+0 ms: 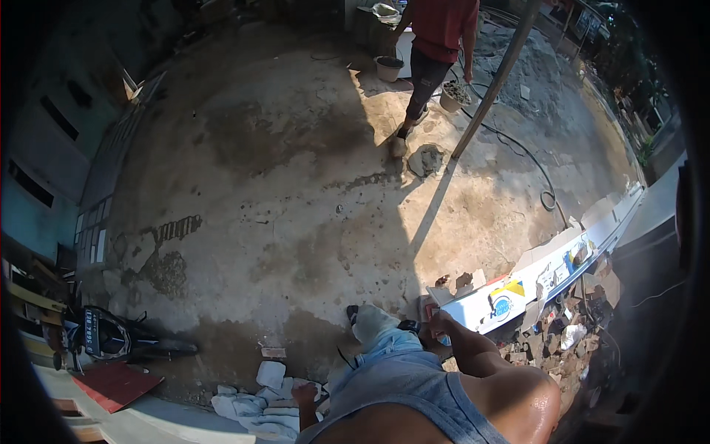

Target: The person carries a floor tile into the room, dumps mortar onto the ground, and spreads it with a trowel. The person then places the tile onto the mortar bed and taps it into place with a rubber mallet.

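Observation:
My right hand (441, 323) is out in front of my right hip, its fingers curled. Beside it is a small red, white and blue thing (427, 307), partly hidden by the hand; I cannot make out what it is. My left hand (304, 392) hangs low by my left side, above a heap of white blocks or sacks (255, 409). It is too small and dark to tell how its fingers lie. One pale block (271, 374) lies at the heap's far edge, and a flat brick-like piece (274, 352) is just beyond.
Ahead, a person in a red shirt (444, 29) has a bucket of grey mix (454, 95) at one side and another bucket (388, 68) at the other. A pole (495, 81) slants there. Rubble (555, 333) and a printed banner (510, 296) lie right; a motorcycle (111, 337) stands left.

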Demonstrator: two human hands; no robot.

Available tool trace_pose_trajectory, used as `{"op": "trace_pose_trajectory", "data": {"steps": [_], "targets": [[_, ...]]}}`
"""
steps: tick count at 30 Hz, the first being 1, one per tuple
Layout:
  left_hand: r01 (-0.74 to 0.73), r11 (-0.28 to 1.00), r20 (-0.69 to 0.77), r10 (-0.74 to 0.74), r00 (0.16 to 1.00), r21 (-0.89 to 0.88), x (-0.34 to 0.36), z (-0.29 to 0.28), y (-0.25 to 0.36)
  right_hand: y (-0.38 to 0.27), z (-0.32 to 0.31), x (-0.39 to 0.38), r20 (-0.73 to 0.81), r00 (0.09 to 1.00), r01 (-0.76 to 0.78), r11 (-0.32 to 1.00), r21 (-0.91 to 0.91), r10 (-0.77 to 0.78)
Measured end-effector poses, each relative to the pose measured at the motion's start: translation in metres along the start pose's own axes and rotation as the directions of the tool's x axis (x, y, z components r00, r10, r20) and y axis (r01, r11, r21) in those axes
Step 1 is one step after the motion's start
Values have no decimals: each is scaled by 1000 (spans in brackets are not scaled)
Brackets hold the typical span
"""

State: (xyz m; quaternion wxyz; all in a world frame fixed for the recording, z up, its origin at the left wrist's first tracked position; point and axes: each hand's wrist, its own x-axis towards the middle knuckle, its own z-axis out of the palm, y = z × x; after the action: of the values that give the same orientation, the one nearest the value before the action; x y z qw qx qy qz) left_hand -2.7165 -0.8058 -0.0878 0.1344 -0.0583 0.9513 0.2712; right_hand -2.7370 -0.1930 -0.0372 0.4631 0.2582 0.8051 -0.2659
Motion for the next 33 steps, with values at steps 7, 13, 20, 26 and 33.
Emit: {"op": "trace_pose_trajectory", "data": {"steps": [7, 13, 20, 26, 33], "targets": [[799, 357, 550, -585, 596, -484, 153, -117, 60, -455, -337, -23, -485, 664, 730, 633, 258, -568], [834, 492, 574, -619, 536, -248, 352, -177, 120, -573, -467, 62, -667, 579, 787, 535, 307, -470], [612, 643, 340, -509, 791, -460, 724, -316, 227, -572, -437, 161, -216, 962, 232, 919, 317, -168], [192, 785, 157, -122, 980, -589, 1045, -397, 423, -593, -432, 276, -124, 946, 322, 906, 274, -299], [289, 835, 447, -59, 893, -468, 1222, -339, 541, -669, -631, 365, -95, 982, 50, 260, 964, 161]]}}
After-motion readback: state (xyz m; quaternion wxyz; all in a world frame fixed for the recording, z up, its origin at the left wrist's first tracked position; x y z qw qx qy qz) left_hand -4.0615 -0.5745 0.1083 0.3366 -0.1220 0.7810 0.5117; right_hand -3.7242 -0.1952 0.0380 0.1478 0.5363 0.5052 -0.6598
